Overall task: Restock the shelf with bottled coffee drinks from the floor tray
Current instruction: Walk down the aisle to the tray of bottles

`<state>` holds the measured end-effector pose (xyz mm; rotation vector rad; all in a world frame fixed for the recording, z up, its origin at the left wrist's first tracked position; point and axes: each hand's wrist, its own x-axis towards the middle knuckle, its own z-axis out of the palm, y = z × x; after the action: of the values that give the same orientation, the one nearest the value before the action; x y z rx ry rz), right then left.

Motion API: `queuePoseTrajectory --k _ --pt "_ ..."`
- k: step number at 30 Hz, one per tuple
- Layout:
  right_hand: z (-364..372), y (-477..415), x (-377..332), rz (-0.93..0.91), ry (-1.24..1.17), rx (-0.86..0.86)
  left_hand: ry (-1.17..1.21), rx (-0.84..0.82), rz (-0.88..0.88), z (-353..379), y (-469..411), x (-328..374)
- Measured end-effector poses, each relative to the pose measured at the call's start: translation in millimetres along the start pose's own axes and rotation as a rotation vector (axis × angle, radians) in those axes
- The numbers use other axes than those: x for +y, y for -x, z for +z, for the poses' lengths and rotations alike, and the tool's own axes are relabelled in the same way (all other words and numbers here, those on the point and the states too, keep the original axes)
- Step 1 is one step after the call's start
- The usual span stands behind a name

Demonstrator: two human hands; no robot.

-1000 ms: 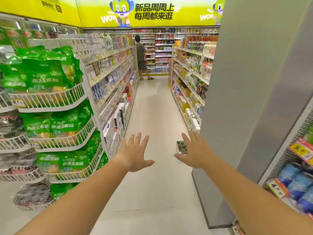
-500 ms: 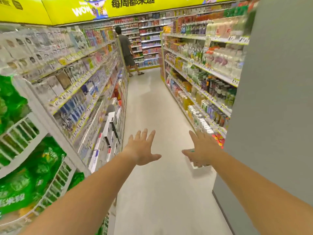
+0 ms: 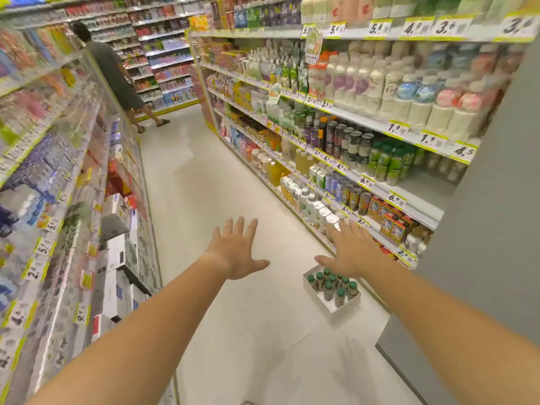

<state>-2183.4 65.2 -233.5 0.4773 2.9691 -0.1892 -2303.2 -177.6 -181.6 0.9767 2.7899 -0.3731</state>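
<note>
The tray [image 3: 344,306] of green-capped bottles [image 3: 331,285], hidden behind the right hand [image 3: 352,251] 0.5 s ago, is now showing; both hands, left hand [image 3: 235,252] too, are staying spread wide, holding nothing.

The floor tray [image 3: 333,309] of green-capped bottles [image 3: 336,283] has come into full view.

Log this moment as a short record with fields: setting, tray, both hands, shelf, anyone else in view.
setting: store aisle, shelves on both sides
tray: white floor tray at the foot of the right shelving
contents: green-capped bottles, upright
left hand: open, fingers spread, empty, over the floor
right hand: open, empty, above the tray's far end
shelf: right drink shelves, an empty stretch at the near end
other person: far down the aisle, back turned
</note>
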Motion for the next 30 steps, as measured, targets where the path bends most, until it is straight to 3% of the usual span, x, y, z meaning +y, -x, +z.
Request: queuePoseTrajectory --k 7,14,21,30 --pt "12 -104 -10 0.285 -0.119 -0.030 -0.081 0.018 0.315 -27 -178 -50" --pt "49 -163 24 0.541 -0.201 -0.013 -0.184 0.042 0.660 -17 -320 -2" --pt "130 -211 75 0.762 -0.333 -0.037 -0.134 -0.145 0.989 52 -441 60" --pt "259 -277 100 0.942 -0.426 -0.066 -0.138 -0.288 1.106 177 -559 113"
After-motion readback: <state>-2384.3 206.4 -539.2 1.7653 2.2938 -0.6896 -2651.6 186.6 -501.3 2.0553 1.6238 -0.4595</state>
